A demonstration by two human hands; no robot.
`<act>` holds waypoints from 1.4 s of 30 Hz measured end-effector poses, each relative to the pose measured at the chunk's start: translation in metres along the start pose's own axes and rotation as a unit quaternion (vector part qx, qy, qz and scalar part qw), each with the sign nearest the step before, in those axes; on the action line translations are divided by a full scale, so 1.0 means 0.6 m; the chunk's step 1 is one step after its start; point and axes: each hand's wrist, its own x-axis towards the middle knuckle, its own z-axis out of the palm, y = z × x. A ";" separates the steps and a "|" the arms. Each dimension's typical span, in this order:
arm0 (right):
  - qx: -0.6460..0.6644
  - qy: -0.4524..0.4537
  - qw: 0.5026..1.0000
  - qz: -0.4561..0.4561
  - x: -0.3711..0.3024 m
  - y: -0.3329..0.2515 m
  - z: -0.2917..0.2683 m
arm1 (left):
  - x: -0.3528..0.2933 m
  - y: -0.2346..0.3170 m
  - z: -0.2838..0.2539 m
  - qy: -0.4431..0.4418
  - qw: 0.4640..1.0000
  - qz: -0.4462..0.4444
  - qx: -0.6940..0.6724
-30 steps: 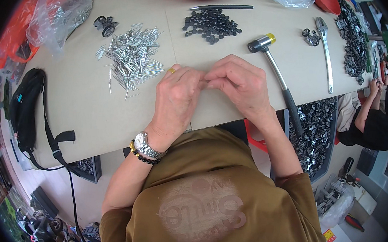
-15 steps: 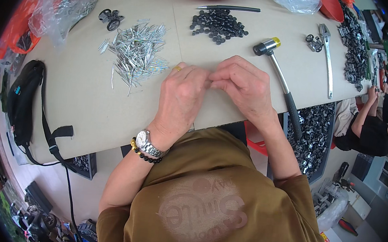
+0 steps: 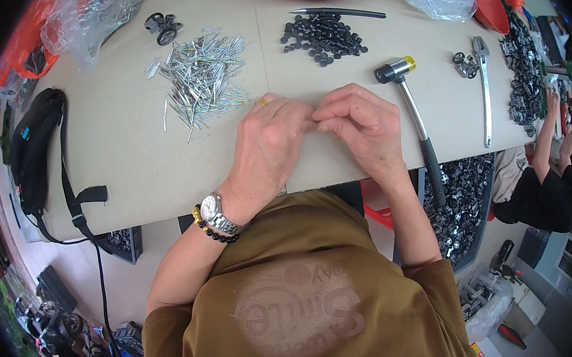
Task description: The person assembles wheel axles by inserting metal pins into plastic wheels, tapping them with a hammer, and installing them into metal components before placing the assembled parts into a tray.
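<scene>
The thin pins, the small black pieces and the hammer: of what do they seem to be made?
Thin pins: probably bare metal, silvery with bright glints. Small black pieces: perhaps plastic or rubber; they look dull and uniform. Hammer: shaft apparently polished metal, reflecting light; dull black grip probably rubber or plastic.

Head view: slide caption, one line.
Left hand and right hand, fingertips close together, between heaped thin silvery metal pins and a mallet with black and yellow faces.

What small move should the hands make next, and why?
Probably the right hand should press gently toward the left hand: the two pinch close together over the table, with loose silver pins and small black caps nearby. Any held piece is hidden, so this is tentative.
</scene>
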 end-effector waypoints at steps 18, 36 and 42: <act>-0.126 -0.031 0.987 -0.090 0.001 -0.019 -0.004 | -0.001 -0.001 0.000 -0.010 1.000 -0.009 0.005; -0.427 0.047 0.889 0.159 -0.056 0.014 -0.106 | -0.009 0.001 -0.008 0.037 0.993 -0.099 -0.054; -0.276 0.002 0.957 0.084 -0.029 -0.059 -0.081 | 0.006 -0.008 -0.010 0.061 0.994 -0.096 0.003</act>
